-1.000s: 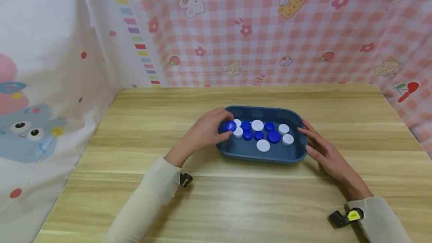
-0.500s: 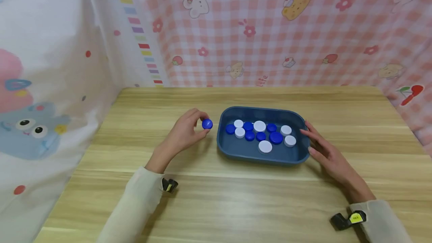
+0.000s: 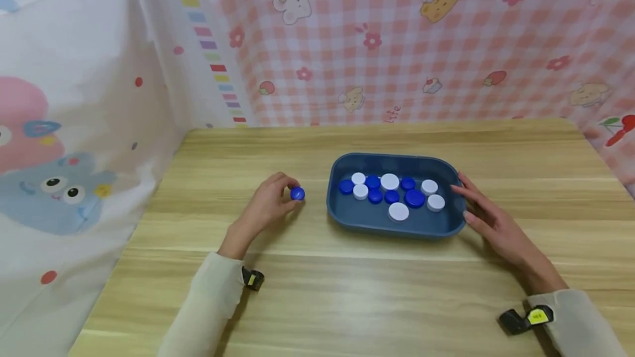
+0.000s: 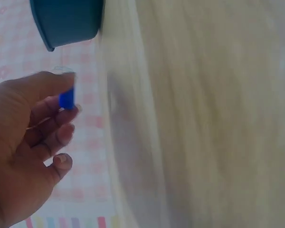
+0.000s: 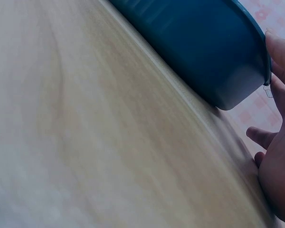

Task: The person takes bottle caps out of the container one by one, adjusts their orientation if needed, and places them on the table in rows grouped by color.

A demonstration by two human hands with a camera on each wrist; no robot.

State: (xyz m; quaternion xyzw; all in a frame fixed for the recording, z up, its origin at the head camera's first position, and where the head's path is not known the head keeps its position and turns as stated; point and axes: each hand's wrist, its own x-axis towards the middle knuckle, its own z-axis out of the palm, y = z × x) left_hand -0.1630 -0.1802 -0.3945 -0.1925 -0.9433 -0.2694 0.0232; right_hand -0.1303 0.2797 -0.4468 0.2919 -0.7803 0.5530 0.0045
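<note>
Between the thumb and fingers of my left hand [image 3: 268,205] a blue bottle cap [image 3: 297,194] is pinched, left of the tray and close over the table. The left wrist view shows the cap [image 4: 66,99] partly covered by the thumb. A dark blue oblong tray [image 3: 362,226] with rounded corners holds several blue and white caps, small and large, such as a white cap [image 3: 399,212] near its front wall. My right hand [image 3: 503,233] rests against the tray's right end, fingers fairly straight, one fingertip over the rim. In the right wrist view the thumb touches the tray's wall [image 5: 204,52].
Everything stands on a wooden table [image 3: 317,296]. Behind it hangs a pink checked cloth [image 3: 327,43], and a white printed cloth [image 3: 94,98] hangs along the left side. A small black device [image 3: 526,318] is strapped to the right wrist, another to the left.
My left hand has lifted away from the tray's left end with a blue cap, moved left, then lowered slightly toward the table. The right hand has stayed at the tray's right end.
</note>
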